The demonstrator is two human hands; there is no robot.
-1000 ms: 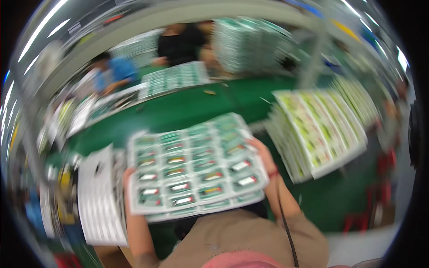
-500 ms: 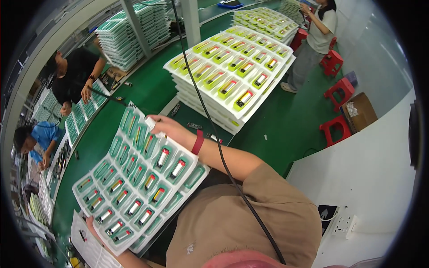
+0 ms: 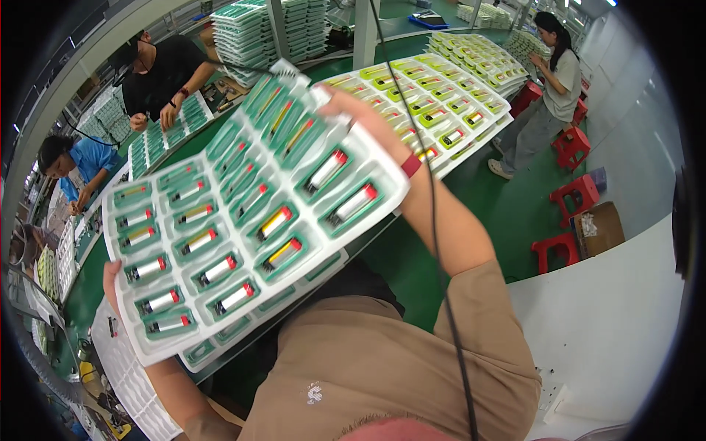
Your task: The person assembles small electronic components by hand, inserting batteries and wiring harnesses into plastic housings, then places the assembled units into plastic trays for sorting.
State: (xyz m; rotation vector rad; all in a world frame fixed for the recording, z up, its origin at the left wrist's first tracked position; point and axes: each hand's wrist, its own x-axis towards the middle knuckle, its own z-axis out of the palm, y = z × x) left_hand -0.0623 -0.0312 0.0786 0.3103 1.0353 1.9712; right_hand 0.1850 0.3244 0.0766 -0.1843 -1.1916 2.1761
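Observation:
A white moulded plastic tray (image 3: 173, 257) is held up in front of me, tilted and bent along its middle. Its green-looking pockets carry small white or yellow cylinder-like parts (image 3: 235, 298) with red and dark ends. My left hand (image 3: 112, 283) grips the tray's left edge, most of its fingers hidden behind it. At the far right corner, my right hand (image 3: 349, 109) is closed on the rim, a red band on its wrist. Beneath the raised tray shows another similar tray (image 3: 323, 268).
Trays of yellow-green pockets (image 3: 448, 110) are stacked at the back right. Tall tray stacks (image 3: 254, 37) stand behind a metal post. A black cable (image 3: 434, 220) hangs across the view. Two people work at the left; another stands near red stools (image 3: 573, 198). A white tray (image 3: 125, 367) lies lower left.
The tray has risen closer to me, with both hands still on it. The right arm has swung up and outward, and the view has shifted so the surroundings sit further right.

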